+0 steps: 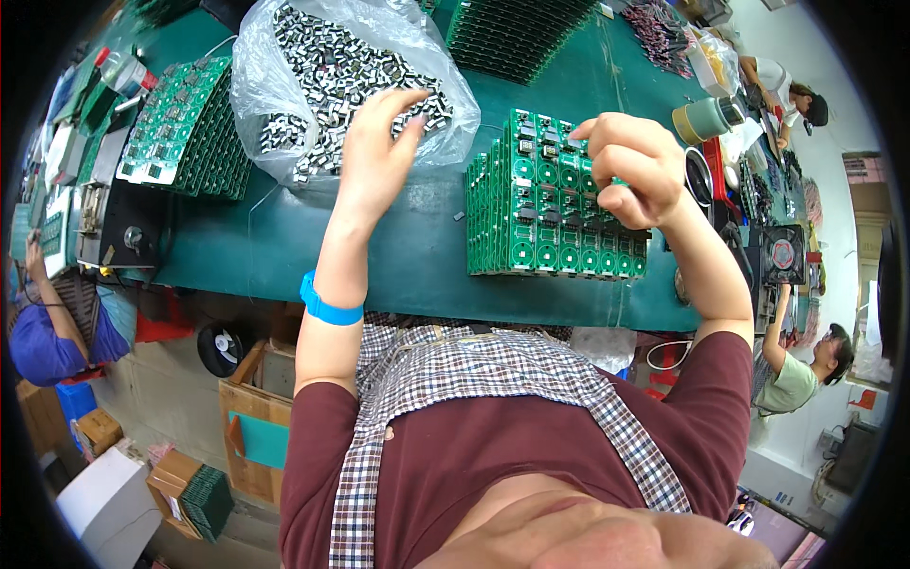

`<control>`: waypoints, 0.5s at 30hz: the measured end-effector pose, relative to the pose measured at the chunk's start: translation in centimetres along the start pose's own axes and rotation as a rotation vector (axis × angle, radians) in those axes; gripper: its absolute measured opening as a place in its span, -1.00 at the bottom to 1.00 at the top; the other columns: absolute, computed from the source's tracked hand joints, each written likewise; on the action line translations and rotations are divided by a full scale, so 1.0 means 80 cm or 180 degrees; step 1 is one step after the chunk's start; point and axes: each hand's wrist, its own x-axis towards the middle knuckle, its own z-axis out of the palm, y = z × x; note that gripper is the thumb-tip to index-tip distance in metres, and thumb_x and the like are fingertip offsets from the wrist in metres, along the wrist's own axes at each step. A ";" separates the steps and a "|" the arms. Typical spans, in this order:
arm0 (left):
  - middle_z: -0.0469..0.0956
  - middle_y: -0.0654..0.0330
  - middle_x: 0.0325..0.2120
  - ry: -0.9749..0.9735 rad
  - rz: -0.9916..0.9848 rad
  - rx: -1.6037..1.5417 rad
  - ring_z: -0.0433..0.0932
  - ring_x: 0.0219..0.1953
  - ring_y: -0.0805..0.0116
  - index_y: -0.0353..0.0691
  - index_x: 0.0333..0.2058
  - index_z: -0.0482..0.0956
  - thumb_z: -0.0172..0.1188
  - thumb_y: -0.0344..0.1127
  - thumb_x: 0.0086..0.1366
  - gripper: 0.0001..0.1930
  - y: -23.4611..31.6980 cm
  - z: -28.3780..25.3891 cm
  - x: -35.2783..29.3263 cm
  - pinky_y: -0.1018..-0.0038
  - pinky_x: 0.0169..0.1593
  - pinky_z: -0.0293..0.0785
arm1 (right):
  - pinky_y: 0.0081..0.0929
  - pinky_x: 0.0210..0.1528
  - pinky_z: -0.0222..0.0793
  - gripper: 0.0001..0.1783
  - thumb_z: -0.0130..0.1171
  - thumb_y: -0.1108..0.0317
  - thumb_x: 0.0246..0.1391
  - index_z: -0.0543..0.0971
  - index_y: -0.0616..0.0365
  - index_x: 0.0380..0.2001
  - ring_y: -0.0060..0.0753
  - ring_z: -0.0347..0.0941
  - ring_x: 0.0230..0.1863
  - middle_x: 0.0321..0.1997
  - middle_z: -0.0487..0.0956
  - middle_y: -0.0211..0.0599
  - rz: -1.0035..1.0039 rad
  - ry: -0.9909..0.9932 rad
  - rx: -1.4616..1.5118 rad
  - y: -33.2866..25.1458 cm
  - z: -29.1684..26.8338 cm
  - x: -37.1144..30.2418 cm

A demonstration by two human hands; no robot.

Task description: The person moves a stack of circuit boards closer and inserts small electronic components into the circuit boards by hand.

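Nearest the lens: maroon short-sleeved shirt point(531, 441) under a black-and-white checked cloth apron point(474, 370), close against the front edge of the dark green worktable point(417, 266).
Left hand: bare left hand point(373, 156) over the near side of the bag, thumb and fingers parted in a loose curve; a blue wristband point(332, 302) circles the forearm. Nothing shows in its grip.
Right hand: bare right hand point(637, 166) over the upper right part of the near board stack, index finger reaching to the boards, other fingers curled in; whether it pinches a small part, I cannot tell.
Near boards: stack of green circuit boards point(547, 254) with round pads and black components, right of centre, lower side near the table's front edge.
Open room: bare green tabletop between left forearm and near stack, marked only by one small dark piece point(459, 216); another clear stretch lies left of that forearm.
Tight spots: far board stack point(512, 43) beyond the bag; left board stack point(185, 128) just beside the bag's left side.
Bag: crumpled clear plastic bag point(254, 90), wide open, heaped with small black-and-silver block-shaped components point(332, 90).
Floor box: brown cardboard box point(169, 479) at lower left, dark green boards point(207, 503) standing at its side.
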 end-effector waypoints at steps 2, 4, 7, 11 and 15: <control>0.48 0.16 -0.01 -0.0462 0.0219 -0.0938 0.42 0.04 0.35 -0.20 0.04 0.45 0.14 -0.36 0.16 -0.58 0.034 0.000 0.011 0.38 0.10 0.25 | -0.39 -0.63 0.20 -0.50 0.02 -0.04 0.11 0.33 0.12 -0.69 -0.23 0.30 -0.63 -0.60 0.32 -0.28 -0.0117 -0.0135 0.0357 0.012 0.009 0.005; 0.34 0.18 0.14 -0.1046 0.0206 -0.1584 0.29 0.17 0.31 -0.17 0.20 0.25 0.19 -0.29 0.13 -0.37 0.052 0.005 0.011 0.34 0.21 0.14 | -0.39 -0.64 0.18 -0.48 -0.03 -0.07 0.13 0.33 0.12 -0.69 -0.23 0.27 -0.64 -0.61 0.29 -0.29 -0.0059 -0.0259 0.0564 0.022 0.015 0.009; 0.29 0.13 0.17 -0.1260 0.0425 -0.1834 0.25 0.21 0.27 -0.18 0.25 0.14 0.25 -0.34 0.07 -0.25 0.057 0.027 0.013 0.29 0.24 0.11 | -0.39 -0.65 0.14 -0.43 -0.15 -0.13 0.18 0.32 0.11 -0.68 -0.25 0.23 -0.66 -0.64 0.23 -0.33 -0.0048 -0.0403 0.0756 0.032 0.026 0.015; 0.31 0.04 0.12 -0.1306 0.0389 -0.2219 0.26 0.19 0.22 -0.20 0.24 0.14 0.20 -0.42 0.05 -0.26 0.057 0.042 0.013 0.26 0.25 0.13 | -0.37 -0.65 0.16 -0.44 -0.11 -0.15 0.15 0.32 0.11 -0.67 -0.26 0.23 -0.66 -0.64 0.23 -0.34 -0.0238 -0.0430 0.0758 0.033 0.029 0.015; 0.32 0.04 0.06 -0.1214 0.0335 -0.2327 0.29 0.16 0.22 -0.21 0.23 0.14 0.18 -0.45 0.02 -0.25 0.058 0.047 0.012 0.26 0.24 0.16 | -0.40 -0.65 0.17 -0.44 0.05 -0.17 0.02 0.31 0.13 -0.65 -0.29 0.20 -0.66 -0.62 0.22 -0.33 -0.0631 -0.0740 0.0529 0.033 0.028 0.020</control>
